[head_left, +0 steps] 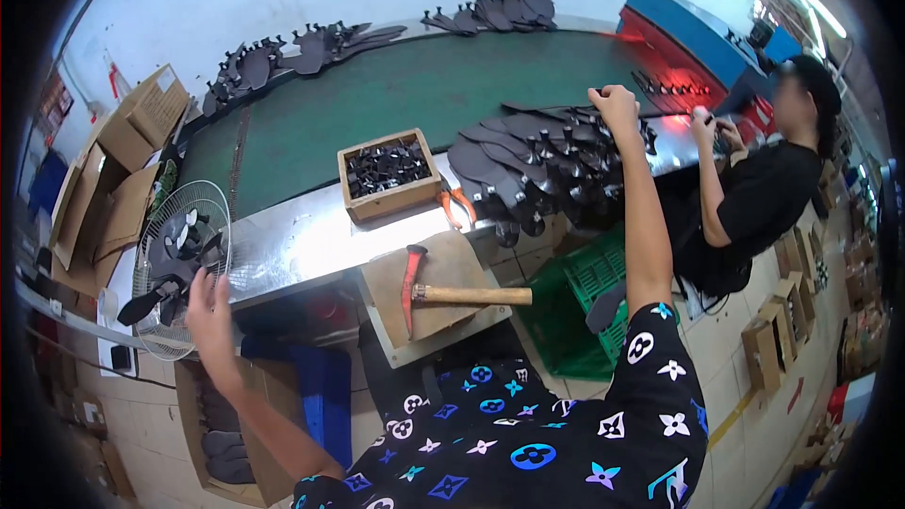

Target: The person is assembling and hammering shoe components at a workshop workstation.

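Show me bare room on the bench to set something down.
Free: the green belt behind the wooden box, and the steel ledge between fan and box. Crowded: sole pile under the right hand; the hammer fills its board.

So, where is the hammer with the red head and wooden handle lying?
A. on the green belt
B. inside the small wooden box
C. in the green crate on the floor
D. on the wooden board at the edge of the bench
D: the hammer lies flat on the wooden board, with neither hand touching it.
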A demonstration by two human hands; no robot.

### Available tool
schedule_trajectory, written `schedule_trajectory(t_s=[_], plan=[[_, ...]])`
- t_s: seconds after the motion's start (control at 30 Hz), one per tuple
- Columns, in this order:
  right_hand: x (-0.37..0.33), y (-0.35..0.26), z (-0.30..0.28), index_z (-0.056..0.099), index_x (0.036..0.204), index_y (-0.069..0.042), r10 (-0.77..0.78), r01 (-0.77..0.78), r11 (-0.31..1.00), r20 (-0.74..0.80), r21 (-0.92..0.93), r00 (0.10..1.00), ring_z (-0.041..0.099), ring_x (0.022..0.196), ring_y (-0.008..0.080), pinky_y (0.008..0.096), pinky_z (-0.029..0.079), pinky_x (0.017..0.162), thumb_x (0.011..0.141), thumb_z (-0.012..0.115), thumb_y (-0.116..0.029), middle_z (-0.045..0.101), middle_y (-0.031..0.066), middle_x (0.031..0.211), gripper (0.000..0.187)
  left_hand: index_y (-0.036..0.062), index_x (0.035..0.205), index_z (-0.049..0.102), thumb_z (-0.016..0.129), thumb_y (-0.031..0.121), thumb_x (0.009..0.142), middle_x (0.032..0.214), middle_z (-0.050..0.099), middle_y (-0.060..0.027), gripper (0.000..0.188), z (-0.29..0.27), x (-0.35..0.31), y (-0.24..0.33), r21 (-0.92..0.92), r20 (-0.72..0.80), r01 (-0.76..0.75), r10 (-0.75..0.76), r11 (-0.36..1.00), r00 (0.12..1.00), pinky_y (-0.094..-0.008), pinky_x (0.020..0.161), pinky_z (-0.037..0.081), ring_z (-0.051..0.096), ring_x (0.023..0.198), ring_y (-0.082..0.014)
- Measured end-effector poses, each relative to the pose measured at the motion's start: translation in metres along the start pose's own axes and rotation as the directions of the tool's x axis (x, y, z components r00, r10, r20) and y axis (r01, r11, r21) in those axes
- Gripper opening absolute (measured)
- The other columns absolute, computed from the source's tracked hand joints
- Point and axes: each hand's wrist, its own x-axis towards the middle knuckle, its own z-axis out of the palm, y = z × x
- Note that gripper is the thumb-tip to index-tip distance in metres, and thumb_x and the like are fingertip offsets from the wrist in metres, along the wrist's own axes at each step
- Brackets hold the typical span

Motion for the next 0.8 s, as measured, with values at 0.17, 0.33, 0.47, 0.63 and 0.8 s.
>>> schedule_trajectory(t_s=[0.17,0.33,0.47,0.63,0.8], plan=[[-0.065,-0.127,-0.065,0.07,0.087,-0.009,-0.488,0.453,0.864,-0.148,-0.218,0.86,0.051,0.121,0.0262,0.0441,0.036,0.097,0.082,0.073,-0.027,0.06,0.0072,0.122,0.019,-0.0029,0.129,0.058,0.064,0.006,0.09,0.127,0.063,-0.0213,0.041,0.046,-0.045,0.098,0.115,0.035,-0.353,0.352,0.928,0.935,-0.04,0.106,0.042,0.059,0.121,-0.0353],[-0.18,-0.213,-0.131,0.065,0.087,-0.018,-0.984,0.953,0.179,-0.069,-0.245,0.167,0.042,0.129,0.0211,0.0437,0.032,0.104,0.079,0.072,-0.022,0.054,0.0014,0.133,0.011,-0.0003,0.151,0.029,0.08,0.018,0.077,0.155,0.034,-0.0217,0.092,0.088,-0.076,0.169,-0.059,0.193,-0.711,0.707,0.7,0.68,-0.0442,0.119,0.026,0.025,0.147,-0.0405],[-0.222,-0.198,-0.107,0.065,0.119,-0.025,-0.937,0.98,0.183,-0.289,0.075,0.197,0.044,0.128,0.0256,0.0411,0.039,0.102,0.081,0.072,-0.024,0.054,0.0055,0.137,0.039,-0.0027,0.12,0.055,0.075,0.018,0.086,0.105,0.07,-0.0165,0.045,0.091,-0.09,0.168,-0.421,0.606,-0.285,0.501,0.861,0.618,-0.0387,0.083,0.053,0.07,0.094,-0.0282],[-0.319,-0.164,-0.015,0.034,0.149,-0.011,-0.599,0.481,0.633,-0.01,0.606,0.801,0.04,0.131,0.0401,0.0489,0.04,0.105,0.072,0.084,-0.039,0.039,0.0224,0.144,0.097,-0.0038,0.114,0.056,0.063,0.017,0.098,0.09,0.07,-0.0109,0.027,0.117,-0.112,0.122,-0.657,0.566,0.335,0.148,0.676,0.811,-0.03,0.071,0.052,0.068,0.078,-0.016],[-0.373,-0.109,0.005,0.048,0.132,-0.003,-0.241,0.116,0.87,0.207,0.48,0.948,0.063,0.102,0.0348,0.0451,0.054,0.079,0.077,0.08,-0.049,0.056,0.0218,0.119,0.078,-0.0039,0.117,0.053,0.059,0.019,0.101,0.094,0.069,-0.0084,0.029,0.14,-0.122,0.107,-0.721,0.47,0.372,0.019,0.584,0.882,-0.0284,0.072,0.052,0.066,0.078,-0.0166]])
